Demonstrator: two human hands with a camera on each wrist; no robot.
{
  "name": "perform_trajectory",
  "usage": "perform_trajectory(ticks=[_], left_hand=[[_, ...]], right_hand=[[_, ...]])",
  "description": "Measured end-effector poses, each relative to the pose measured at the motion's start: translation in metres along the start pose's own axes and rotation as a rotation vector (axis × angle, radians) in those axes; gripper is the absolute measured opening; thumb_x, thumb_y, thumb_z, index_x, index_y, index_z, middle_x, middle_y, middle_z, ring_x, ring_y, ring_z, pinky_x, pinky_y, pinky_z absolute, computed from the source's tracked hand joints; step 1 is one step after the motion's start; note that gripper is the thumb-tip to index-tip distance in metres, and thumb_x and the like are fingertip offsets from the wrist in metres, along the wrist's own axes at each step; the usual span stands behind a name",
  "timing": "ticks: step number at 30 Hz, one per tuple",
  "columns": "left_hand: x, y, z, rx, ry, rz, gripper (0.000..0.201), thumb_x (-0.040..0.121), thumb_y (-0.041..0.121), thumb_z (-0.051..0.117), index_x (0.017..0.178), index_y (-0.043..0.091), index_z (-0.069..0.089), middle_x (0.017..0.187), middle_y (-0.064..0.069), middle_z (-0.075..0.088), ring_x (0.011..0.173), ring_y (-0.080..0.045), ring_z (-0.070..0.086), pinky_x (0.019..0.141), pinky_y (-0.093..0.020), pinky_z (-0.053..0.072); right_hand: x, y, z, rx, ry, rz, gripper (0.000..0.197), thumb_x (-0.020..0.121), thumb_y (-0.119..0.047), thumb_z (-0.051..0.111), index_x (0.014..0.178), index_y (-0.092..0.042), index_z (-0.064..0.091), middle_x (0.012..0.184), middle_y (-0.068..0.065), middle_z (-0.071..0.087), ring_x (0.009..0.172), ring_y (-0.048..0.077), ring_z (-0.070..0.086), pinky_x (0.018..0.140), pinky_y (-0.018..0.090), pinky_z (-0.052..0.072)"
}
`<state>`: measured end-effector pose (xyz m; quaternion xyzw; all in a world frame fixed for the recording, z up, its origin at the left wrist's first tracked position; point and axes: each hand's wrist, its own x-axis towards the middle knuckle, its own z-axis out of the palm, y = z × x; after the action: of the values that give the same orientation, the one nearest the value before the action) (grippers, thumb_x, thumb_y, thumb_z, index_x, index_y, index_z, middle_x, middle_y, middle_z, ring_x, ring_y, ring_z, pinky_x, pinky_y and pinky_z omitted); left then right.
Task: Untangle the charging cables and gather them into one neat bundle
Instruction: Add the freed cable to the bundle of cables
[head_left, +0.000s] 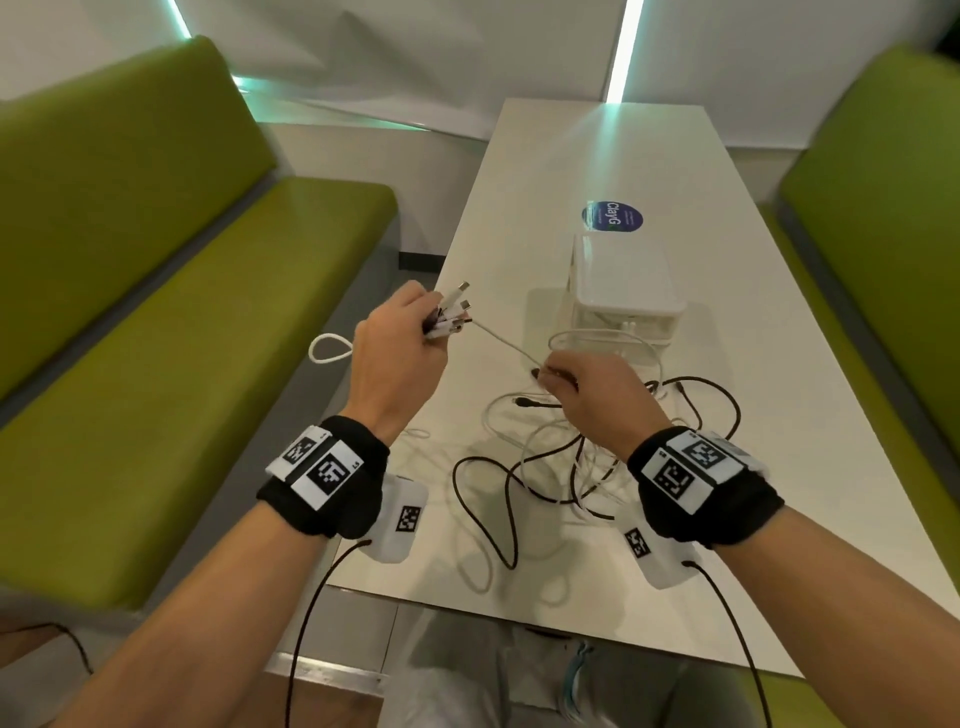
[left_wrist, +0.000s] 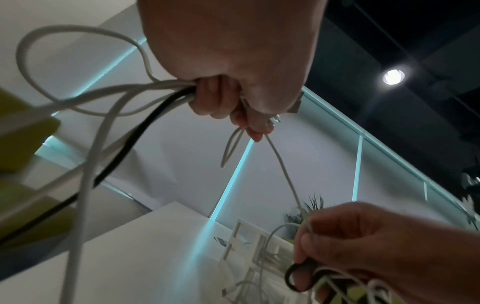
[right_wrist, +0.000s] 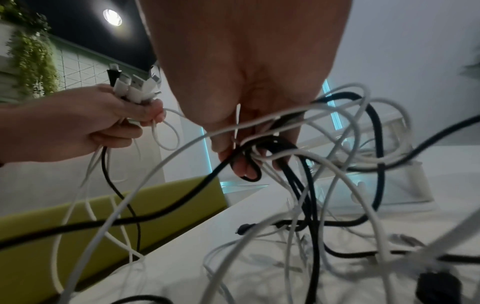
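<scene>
On a round blue sticker (head_left: 613, 215) beyond the fingers, the letters "ClayG" can be read; the smaller print cannot be made out. Black-and-white square code markers are worn on both wristbands (head_left: 322, 470).

The left hand (head_left: 397, 353) is held off the left edge of the white table (head_left: 727, 467), above the gap beside the green bench (head_left: 208, 291). Its fingers are clenched round a bunch of connector ends (head_left: 452, 314), white and black, which fan out just past the fingertips (right_wrist: 155, 112). A white loop (head_left: 328, 349) hangs behind the knuckles.

The right hand (head_left: 597, 400) is held above the table, its fingers closed on a knot of black and white cables (right_wrist: 262, 152). One thin white cable (head_left: 506, 345) is stretched taut between the two hands.

The remaining tangled cables (head_left: 545, 467) lie beneath and nearer than the right fingers. A bare stretch of tabletop is seen far beyond them.

A white lidded box (head_left: 626, 291) stands just beyond the right fingertips; its contents cannot be told.
</scene>
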<state>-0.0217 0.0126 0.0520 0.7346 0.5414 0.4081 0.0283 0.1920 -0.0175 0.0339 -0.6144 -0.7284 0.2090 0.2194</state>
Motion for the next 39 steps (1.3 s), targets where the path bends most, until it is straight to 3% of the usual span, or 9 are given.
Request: perform_trajectory(ticks=[6,9,12,14,17,22,27,31,39], left_hand=[[-0.004,0.005,-0.003,-0.19,0.005,-0.202,0.033,0.092,0.024,0.063,0.062,0.019,0.05,0.069,-0.001,0.051,0.058,-0.016,0.043,0.051,-0.028,0.031],[-0.005,0.008,-0.005,0.004,-0.236,-0.24,0.038,0.095,0.031,0.059,0.062,0.026,0.041,0.075,-0.003,0.056,0.065,-0.02,0.053,0.056,-0.029,0.034],[-0.014,0.015,-0.002,0.077,-0.241,-0.093,0.01,0.093,0.016,0.059,0.089,0.014,0.068,0.108,-0.006,0.066,0.087,-0.028,0.065,0.068,-0.034,0.049],[-0.021,0.025,0.001,0.058,-0.201,0.058,0.037,0.083,0.001,0.062,0.115,0.019,0.07,0.14,-0.004,0.054,0.102,-0.027,0.066,0.085,-0.037,0.055],[-0.026,0.039,0.009,0.04,-0.292,0.129,0.055,0.078,-0.002,0.063,0.125,0.026,0.063,0.152,0.001,0.039,0.107,-0.024,0.065,0.089,-0.04,0.054],[-0.023,0.044,0.02,0.219,-0.436,0.117,0.017,0.091,0.013,0.051,0.103,0.018,0.062,0.108,-0.003,0.066,0.091,-0.031,0.064,0.072,-0.04,0.049],[-0.019,0.041,0.018,0.231,-0.396,0.104,0.018,0.089,0.013,0.049,0.102,0.016,0.062,0.089,-0.003,0.07,0.082,-0.033,0.063,0.066,-0.04,0.046],[-0.02,0.043,0.009,0.166,-0.334,0.062,0.013,0.092,0.013,0.049,0.092,0.012,0.062,0.082,-0.009,0.07,0.073,-0.034,0.06,0.06,-0.032,0.032],[-0.015,0.032,0.0,-0.08,-0.103,-0.168,0.023,0.088,0.008,0.043,0.081,0.011,0.065,0.081,-0.006,0.072,0.073,-0.027,0.066,0.067,-0.04,0.054]], right_hand=[[0.008,-0.005,0.0,0.011,0.04,0.011,0.019,0.094,-0.015,0.055,0.083,-0.012,0.07,0.079,-0.005,0.065,0.082,0.014,0.057,0.064,0.006,0.035],[0.005,-0.004,0.001,-0.05,0.083,0.027,0.019,0.094,-0.018,0.055,0.09,-0.017,0.073,0.089,-0.003,0.07,0.089,0.016,0.06,0.073,0.02,0.04],[0.001,-0.004,0.003,-0.085,0.133,0.021,0.02,0.096,-0.024,0.054,0.091,-0.02,0.073,0.084,-0.001,0.071,0.084,0.02,0.063,0.069,0.028,0.041],[-0.002,-0.004,0.007,-0.106,0.154,0.016,0.018,0.096,-0.026,0.054,0.094,-0.022,0.072,0.081,0.0,0.07,0.081,0.021,0.063,0.066,0.029,0.043],[-0.007,-0.008,0.007,-0.099,0.151,-0.025,0.014,0.091,-0.017,0.058,0.093,-0.023,0.071,0.077,-0.001,0.068,0.078,0.024,0.064,0.064,0.031,0.047],[-0.017,-0.012,0.011,-0.097,0.09,-0.064,0.019,0.092,-0.015,0.058,0.104,-0.019,0.072,0.089,0.007,0.072,0.084,0.026,0.065,0.073,0.033,0.05],[-0.015,-0.008,0.016,0.108,0.174,-0.032,0.012,0.091,-0.01,0.064,0.095,-0.012,0.075,0.081,0.0,0.067,0.067,-0.001,0.055,0.063,0.002,0.038],[-0.013,0.001,0.017,0.13,0.155,0.027,0.015,0.091,-0.024,0.065,0.084,-0.017,0.076,0.078,-0.002,0.073,0.079,0.015,0.064,0.074,0.029,0.048],[0.002,0.0,0.009,0.048,0.064,0.131,0.011,0.08,-0.019,0.075,0.09,-0.02,0.076,0.105,-0.001,0.056,0.095,0.014,0.056,0.08,0.027,0.044]])
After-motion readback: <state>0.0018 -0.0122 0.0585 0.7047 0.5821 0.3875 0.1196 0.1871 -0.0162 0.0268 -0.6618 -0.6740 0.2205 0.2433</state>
